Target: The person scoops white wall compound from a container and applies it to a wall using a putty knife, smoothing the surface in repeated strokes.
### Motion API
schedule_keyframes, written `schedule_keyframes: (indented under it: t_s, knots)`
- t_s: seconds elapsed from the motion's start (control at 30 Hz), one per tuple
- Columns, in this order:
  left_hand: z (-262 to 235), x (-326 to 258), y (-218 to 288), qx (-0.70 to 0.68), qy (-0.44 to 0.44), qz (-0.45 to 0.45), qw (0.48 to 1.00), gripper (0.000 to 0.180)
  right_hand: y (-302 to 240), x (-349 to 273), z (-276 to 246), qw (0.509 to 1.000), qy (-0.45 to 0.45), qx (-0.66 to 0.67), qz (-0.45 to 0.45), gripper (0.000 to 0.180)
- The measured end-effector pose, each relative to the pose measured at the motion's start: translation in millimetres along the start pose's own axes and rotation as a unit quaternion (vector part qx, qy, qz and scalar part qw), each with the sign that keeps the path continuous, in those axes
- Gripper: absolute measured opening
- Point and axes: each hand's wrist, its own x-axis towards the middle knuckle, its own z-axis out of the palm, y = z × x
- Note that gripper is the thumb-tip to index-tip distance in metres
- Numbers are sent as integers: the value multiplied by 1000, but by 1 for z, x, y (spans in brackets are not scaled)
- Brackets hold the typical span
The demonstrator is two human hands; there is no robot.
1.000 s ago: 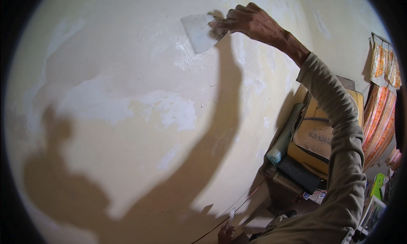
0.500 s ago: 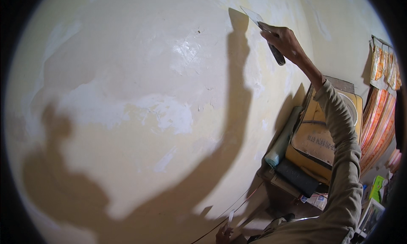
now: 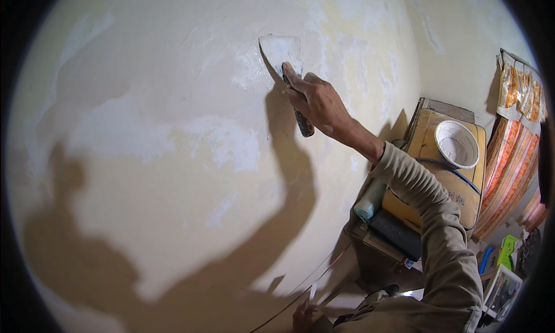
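- Hiding part of the black-handled scraper with a broad whitish blade (image 3: 283,46), the right hand (image 3: 317,98) wraps its fingers around the handle, one finger stretched toward the blade.
- Sitting dim at the lower edge, the left hand (image 3: 303,317) is partly cut off; its fingers close on a narrow pale strip (image 3: 313,292), whose lower end they cover, and I cannot tell what it is.
- The olive-grey wrinkled sleeve (image 3: 442,234) covers part of the yellow boxy case (image 3: 425,137); dark clutter at the far right is hard to make out.
- The scraper lies near the top of the view, its wide front edge seemingly against the cream plaster wall (image 3: 191,188), with open wall to its left and below.
- To the right, the wall turns at a corner.
- White patches and a glossy spot mark the plaster, and the person's large shadow falls across it.
- A round white bowl (image 3: 437,141) holding whitish paste rests on the case, near an orange striped curtain (image 3: 511,159).
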Motion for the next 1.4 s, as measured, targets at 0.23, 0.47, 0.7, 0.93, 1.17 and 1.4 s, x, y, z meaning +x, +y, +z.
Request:
schedule_keyframes:
  t_s: [0.23, 0.47, 0.7, 0.93, 1.17, 1.4]
  knots:
    - [-9, 16, -41, 63, 34, 49, 996, 49, 48, -68, -1, 999, -13, -34, 18, 49]
    - [-15, 29, -86, 16, 17, 121, 992, 51, 40, -17, -32, 997, 58, -34, 32, 44]
    - [-14, 12, -29, 4, 11, 22, 1000, 53, 32, -10, -17, 996, 53, -66, -6, 45]
    - [-21, 16, -66, -1, 14, 78, 997, 51, 40, -15, -16, 995, 23, -101, 13, 42]
    - [-14, 22, -54, 45, 23, 48, 998, 47, 24, -8, -23, 997, 65, -37, 9, 42]
    - [-16, 11, -57, 54, 60, 125, 989, 46, 15, -43, -8, 1000, -20, -17, 6, 41]
